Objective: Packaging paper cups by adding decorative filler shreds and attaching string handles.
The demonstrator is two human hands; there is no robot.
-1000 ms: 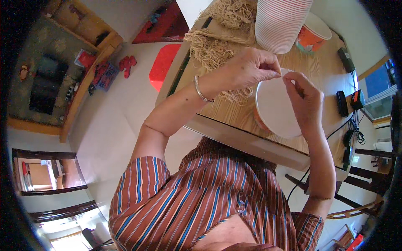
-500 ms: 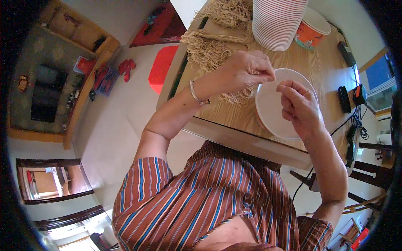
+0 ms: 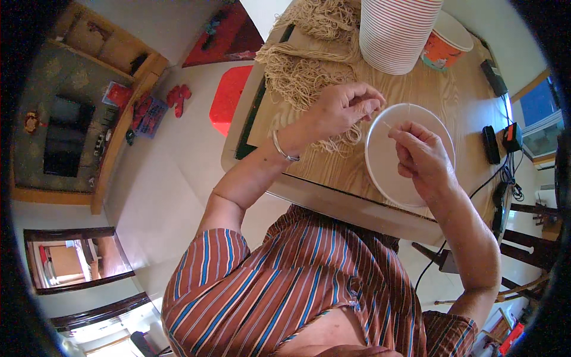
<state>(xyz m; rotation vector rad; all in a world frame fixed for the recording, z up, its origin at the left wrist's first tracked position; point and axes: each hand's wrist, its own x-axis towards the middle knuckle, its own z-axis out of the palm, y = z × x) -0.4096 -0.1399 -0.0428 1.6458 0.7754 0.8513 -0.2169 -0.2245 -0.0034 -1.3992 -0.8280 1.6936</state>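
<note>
A white paper plate (image 3: 386, 166) lies flat on the wooden table (image 3: 440, 89). My left hand (image 3: 342, 110), with a silver bracelet on the wrist, pinches a thin beige string at the plate's left rim. My right hand (image 3: 422, 154) rests over the plate and pinches the same string near its end. Just left of my left hand lies a heap of beige cord bundles (image 3: 303, 65).
A tall stack of red-striped white paper cups or bowls (image 3: 395, 33) stands at the table's far side, with an orange cup (image 3: 446, 44) beside it. Black remotes and cables (image 3: 493, 143) lie at the right edge. A red stool (image 3: 229, 95) stands on the floor left of the table.
The plate was held tilted up between both hands and now lies flat on the table. My right hand has come down over it, and both hands now pinch a string.
</note>
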